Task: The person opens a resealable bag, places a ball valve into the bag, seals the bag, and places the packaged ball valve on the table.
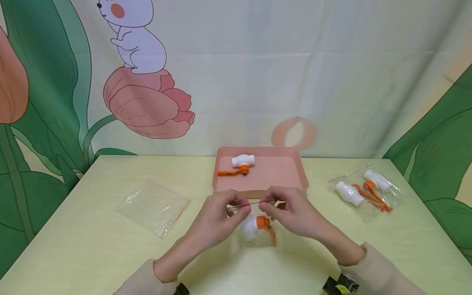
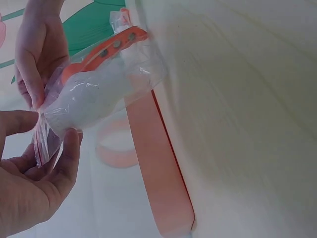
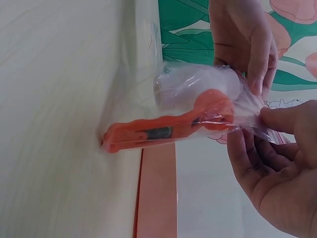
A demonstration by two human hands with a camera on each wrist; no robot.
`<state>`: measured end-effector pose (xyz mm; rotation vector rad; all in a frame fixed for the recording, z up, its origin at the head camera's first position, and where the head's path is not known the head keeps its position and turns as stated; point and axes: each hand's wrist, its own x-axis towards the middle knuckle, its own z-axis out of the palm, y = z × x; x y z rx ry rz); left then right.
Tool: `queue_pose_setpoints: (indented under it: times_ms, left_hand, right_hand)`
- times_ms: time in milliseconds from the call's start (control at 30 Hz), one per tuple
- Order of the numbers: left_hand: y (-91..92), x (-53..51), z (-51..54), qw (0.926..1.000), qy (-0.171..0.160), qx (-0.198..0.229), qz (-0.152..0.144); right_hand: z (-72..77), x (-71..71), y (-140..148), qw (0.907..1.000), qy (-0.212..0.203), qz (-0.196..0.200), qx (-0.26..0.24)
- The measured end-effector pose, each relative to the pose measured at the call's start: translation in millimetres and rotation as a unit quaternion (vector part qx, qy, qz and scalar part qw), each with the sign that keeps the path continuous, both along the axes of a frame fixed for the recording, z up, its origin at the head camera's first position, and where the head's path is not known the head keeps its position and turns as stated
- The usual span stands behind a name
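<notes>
Between my two hands hangs a clear zip-lock bag (image 2: 154,67) with a red-lined top edge. Inside it is a ball valve (image 1: 250,226) with a white body and an orange lever handle (image 3: 171,131). My left hand (image 1: 219,215) pinches the bag's top edge between thumb and fingers on the left. On the right, my right hand (image 1: 295,213) pinches the same edge, close to the left fingertips. The right wrist view shows the lever's end low, near the tabletop; whether it touches cannot be told.
Behind the hands stands a pink tray (image 1: 274,168) holding an unbagged white valve (image 1: 243,160) with an orange handle. At left lies a flat, clear bag (image 1: 153,209). Bagged valves (image 1: 363,190) lie at the right. A patterned curtain (image 1: 236,82) hangs behind the table.
</notes>
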<state>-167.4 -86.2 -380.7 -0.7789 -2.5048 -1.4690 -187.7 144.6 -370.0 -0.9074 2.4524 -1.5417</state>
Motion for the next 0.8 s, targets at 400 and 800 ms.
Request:
queue_pose_setpoints:
  times_ms: [400,800]
  left_hand:
    - [1.7,2.7,2.3,0.9992,0.029,-0.02,-0.017]
    - [3.4,3.2,6.4,0.9994,0.022,-0.02,-0.016]
  right_hand:
    - [0.6,2.6,-3.0,0.9999,0.004,0.003,0.017]
    - [-0.5,4.6,-4.6,0.9989,0.045,-0.002,0.015]
